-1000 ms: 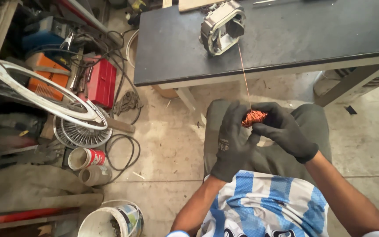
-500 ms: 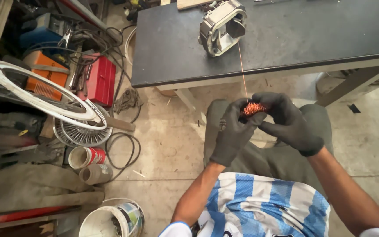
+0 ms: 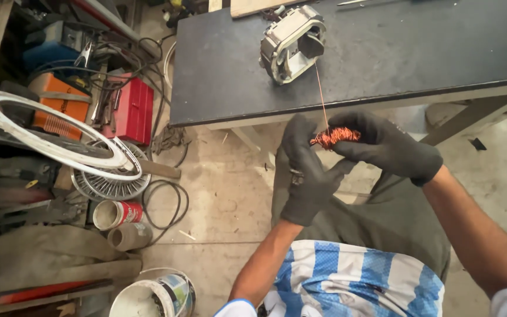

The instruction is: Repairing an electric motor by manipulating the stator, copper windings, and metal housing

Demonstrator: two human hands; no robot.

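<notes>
Evidently gloved for handling fine bare wire: left hand [image 3: 307, 173] and right hand [image 3: 385, 147], both in dark work gloves, raised together over the lap, just below the front edge of the desk [image 3: 382, 64]. Pinched between the fingertips of both, a small tangled bundle of copper wire [image 3: 335, 137], held crosswise so each hand grips one end. Left hand upright, fingers curled around the bundle's left end; right hand coming in from the side, thumb and fingers closed on the right end. Neither hand released.

Running straight up from the bundle, one thin copper strand [image 3: 321, 94], taut, leading to the pale metal motor stator [image 3: 291, 42] standing on the desk near its front edge. Stator tilted, open bore facing roughly toward the hands, probably so the strand runs out cleanly without snagging on the core. Bundle kept low and close to the body, likely to hold the strand in tension and well in sight.

Off to the left, on the floor, workshop clutter kept out of reach: white ring [image 3: 48, 138] leaning across a fan grille [image 3: 110, 182], red toolbox [image 3: 133, 108], orange case [image 3: 60, 108], loops of black cable [image 3: 165, 205], a red-and-white can [image 3: 117, 214], a paint bucket [image 3: 156, 296]. Striped blue-and-white shirt [image 3: 353, 282] at the bottom edge.
</notes>
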